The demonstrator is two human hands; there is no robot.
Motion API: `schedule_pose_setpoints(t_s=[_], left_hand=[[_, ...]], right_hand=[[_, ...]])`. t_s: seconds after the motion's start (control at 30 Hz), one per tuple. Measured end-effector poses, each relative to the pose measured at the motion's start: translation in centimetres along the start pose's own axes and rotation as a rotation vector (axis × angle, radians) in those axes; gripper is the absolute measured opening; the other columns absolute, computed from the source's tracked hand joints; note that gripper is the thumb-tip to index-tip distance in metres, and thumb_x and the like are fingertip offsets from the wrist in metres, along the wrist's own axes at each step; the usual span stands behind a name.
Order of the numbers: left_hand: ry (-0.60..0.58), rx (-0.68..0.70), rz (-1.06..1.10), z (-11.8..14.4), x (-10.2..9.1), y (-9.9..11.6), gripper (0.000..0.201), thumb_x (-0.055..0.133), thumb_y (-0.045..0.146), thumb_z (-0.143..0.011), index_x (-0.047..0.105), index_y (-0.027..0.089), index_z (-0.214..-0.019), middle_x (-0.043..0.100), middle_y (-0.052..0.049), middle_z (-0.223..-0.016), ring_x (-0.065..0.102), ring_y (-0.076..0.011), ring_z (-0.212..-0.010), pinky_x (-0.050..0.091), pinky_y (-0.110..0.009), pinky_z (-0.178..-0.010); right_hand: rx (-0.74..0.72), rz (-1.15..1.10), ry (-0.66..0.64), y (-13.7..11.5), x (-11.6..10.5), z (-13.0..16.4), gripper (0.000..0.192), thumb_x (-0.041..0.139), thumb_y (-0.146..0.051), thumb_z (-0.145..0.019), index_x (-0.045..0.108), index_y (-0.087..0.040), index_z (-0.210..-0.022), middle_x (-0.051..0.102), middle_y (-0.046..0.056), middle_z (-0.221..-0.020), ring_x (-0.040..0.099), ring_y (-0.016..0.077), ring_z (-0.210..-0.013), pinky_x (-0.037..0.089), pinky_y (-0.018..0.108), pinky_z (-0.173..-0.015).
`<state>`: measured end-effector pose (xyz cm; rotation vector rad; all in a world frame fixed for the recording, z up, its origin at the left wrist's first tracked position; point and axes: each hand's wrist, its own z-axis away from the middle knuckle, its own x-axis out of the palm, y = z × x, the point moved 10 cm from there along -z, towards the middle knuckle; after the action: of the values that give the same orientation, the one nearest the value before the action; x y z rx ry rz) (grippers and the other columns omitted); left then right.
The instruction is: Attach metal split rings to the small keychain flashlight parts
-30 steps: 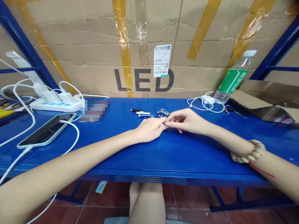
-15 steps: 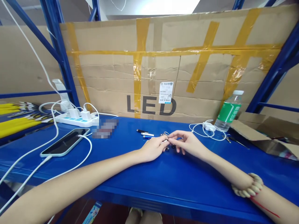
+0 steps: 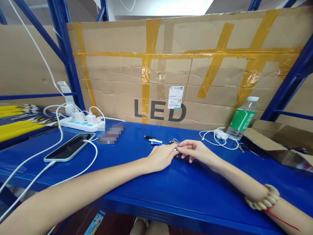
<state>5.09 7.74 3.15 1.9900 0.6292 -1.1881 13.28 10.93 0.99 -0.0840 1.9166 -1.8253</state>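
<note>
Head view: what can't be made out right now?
All head view:
Small pale item: mostly hidden by the left hand and right hand.
Small metal parts: partly behind those hands, too small to identify.
Patch by the power strip: pixelated.
Carton: cut off by right edge.

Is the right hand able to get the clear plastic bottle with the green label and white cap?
Probably yes, with a stretch: the bottle stands farther back, and only a low white block with looped cable lies between. But the right hand seems busy pinching a small pale piece beside the left hand.
</note>
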Motion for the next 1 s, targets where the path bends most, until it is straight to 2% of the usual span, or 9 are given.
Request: schedule_pose_setpoints(t_s=[0.2, 0.33, 0.57, 0.7, 1.0], left_hand=[[0.012, 0.017, -0.054, 0.1, 0.0, 0.2, 0.023, 0.027, 0.031, -0.092, 0.047, 0.021, -0.098, 0.063, -0.002, -0.098, 0.060, -0.0186, -0.086, 0.044, -0.027, -0.068], [0.034, 0.028, -0.036, 0.1, -0.2, 0.3, 0.023, 0.027, 0.031, -0.092, 0.047, 0.021, -0.099, 0.062, -0.003, -0.098, 0.060, -0.0183, -0.086, 0.044, -0.027, -0.068], [0.050, 0.036, 0.147, -0.1, -0.4, -0.1, 0.021, 0.025, 0.028, -0.092, 0.045, 0.021, -0.091, 0.058, 0.000, -0.082, 0.056, -0.0135, -0.073, 0.040, -0.023, -0.063], [0.047, 0.020, 0.186, -0.2, -0.2, -0.5, 0.021, 0.026, 0.028, -0.091, 0.046, 0.022, -0.091, 0.057, 0.002, -0.077, 0.055, -0.0133, -0.070, 0.038, -0.023, -0.062], [0.063, 0.004, 0.251, -0.3, -0.5, -0.5, 0.023, 0.026, 0.031, -0.091, 0.047, 0.023, -0.097, 0.052, 0.005, -0.068, 0.052, -0.0113, -0.064, 0.037, -0.023, -0.063]], right_hand=[[0.084, -0.072, -0.002, 0.9, -0.2, 0.0, 0.035, 0.072, -0.036, -0.063, 0.062, -0.014, -0.088, 0.066, 0.004, -0.080, 0.057, 0.0056, -0.061, 0.042, 0.011, -0.043], [0.113, -0.122, -0.024, 0.9, -0.1, 0.2, 0.033, 0.073, -0.034, -0.063, 0.063, -0.015, -0.088, 0.064, 0.002, -0.078, 0.055, 0.0036, -0.058, 0.041, 0.009, -0.042], [0.000, -0.039, -0.026, -0.2, -0.3, 0.1, 0.035, 0.070, -0.037, -0.066, 0.062, -0.016, -0.093, 0.062, 0.002, -0.083, 0.055, 0.0053, -0.061, 0.044, 0.012, -0.044], [-0.082, 0.028, -0.021, -0.9, -0.1, 0.1, 0.035, 0.068, -0.039, -0.066, 0.062, -0.015, -0.090, 0.061, 0.002, -0.078, 0.056, 0.0067, -0.059, 0.045, 0.015, -0.043], [-0.081, 0.032, 0.036, -1.1, -0.9, 0.0, 0.037, 0.069, -0.042, -0.064, 0.061, -0.014, -0.087, 0.061, 0.002, -0.075, 0.056, 0.0070, -0.057, 0.044, 0.014, -0.041]])
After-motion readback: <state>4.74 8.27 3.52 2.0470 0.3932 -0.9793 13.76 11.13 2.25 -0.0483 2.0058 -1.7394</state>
